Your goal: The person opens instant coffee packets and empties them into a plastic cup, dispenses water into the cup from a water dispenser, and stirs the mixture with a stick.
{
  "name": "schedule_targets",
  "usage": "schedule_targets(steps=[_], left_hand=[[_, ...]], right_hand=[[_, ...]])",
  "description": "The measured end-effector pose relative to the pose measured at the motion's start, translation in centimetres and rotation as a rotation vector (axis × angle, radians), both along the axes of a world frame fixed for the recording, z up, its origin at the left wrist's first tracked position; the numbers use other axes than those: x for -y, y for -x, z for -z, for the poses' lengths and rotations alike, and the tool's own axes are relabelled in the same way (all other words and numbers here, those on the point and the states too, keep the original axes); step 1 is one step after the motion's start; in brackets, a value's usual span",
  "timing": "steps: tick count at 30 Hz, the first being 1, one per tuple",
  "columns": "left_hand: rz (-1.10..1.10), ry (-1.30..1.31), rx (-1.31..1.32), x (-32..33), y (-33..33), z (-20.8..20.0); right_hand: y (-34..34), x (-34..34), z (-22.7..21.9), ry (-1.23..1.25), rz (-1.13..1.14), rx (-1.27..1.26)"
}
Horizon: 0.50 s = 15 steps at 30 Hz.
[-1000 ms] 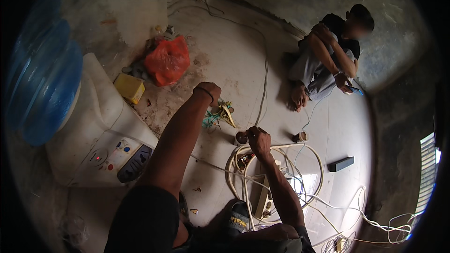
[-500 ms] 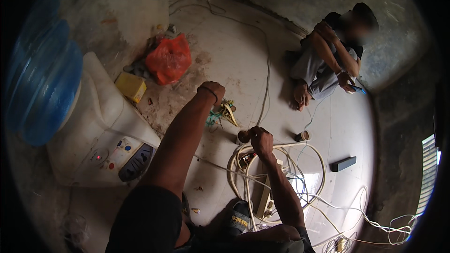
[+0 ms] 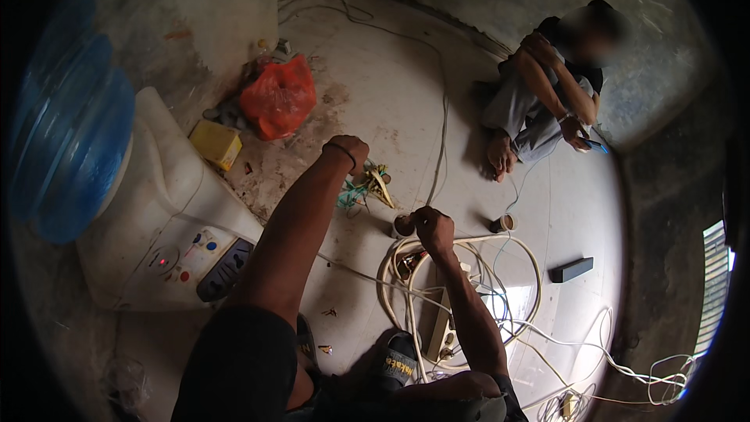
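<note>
My left hand [image 3: 348, 151], below a dark wristband, is closed in a fist over the floor; anything inside it is hidden. Right beside it lies a small heap of green and yellowish wires or strips [image 3: 376, 187], too tangled to name fully. My right hand [image 3: 433, 230] is closed too, fingers bunched, and whatever it grips cannot be made out. It overlaps the edge of a small dark-filled cup [image 3: 401, 224]. Below that hand, a thick pale cable [image 3: 539, 289] lies in loops around a power strip [image 3: 445, 340].
A second cup [image 3: 504, 223] and a dark oblong block [image 3: 573, 270] are to the right. A person [image 3: 539, 101] sits against the far wall holding a phone. At left stand a white water dispenser [image 3: 148, 242] with a blue bottle, a yellow box [image 3: 216, 144] and a red plastic bag [image 3: 278, 98].
Both hands have shifted only slightly, the left a touch to the left and the right a little upward-left. Both remain closed; the view itself has moved slightly.
</note>
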<state>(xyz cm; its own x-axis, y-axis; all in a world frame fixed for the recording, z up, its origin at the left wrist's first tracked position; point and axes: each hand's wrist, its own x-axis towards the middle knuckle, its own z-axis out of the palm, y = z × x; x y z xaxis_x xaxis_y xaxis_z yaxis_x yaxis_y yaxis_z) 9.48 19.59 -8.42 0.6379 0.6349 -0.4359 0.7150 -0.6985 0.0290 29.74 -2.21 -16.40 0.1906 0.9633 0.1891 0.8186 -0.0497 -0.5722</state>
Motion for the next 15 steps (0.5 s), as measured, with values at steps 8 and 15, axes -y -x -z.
schedule_targets(steps=[8,15], left_hand=[[0.002,0.009,-0.03,-0.2,0.6,0.3],[-0.006,0.006,-0.019,0.2,0.6,-0.8]], right_hand=[[1.0,0.3,-0.8,0.106,-0.018,-0.012],[0.8,0.5,-2.7,0.016,0.025,0.048]])
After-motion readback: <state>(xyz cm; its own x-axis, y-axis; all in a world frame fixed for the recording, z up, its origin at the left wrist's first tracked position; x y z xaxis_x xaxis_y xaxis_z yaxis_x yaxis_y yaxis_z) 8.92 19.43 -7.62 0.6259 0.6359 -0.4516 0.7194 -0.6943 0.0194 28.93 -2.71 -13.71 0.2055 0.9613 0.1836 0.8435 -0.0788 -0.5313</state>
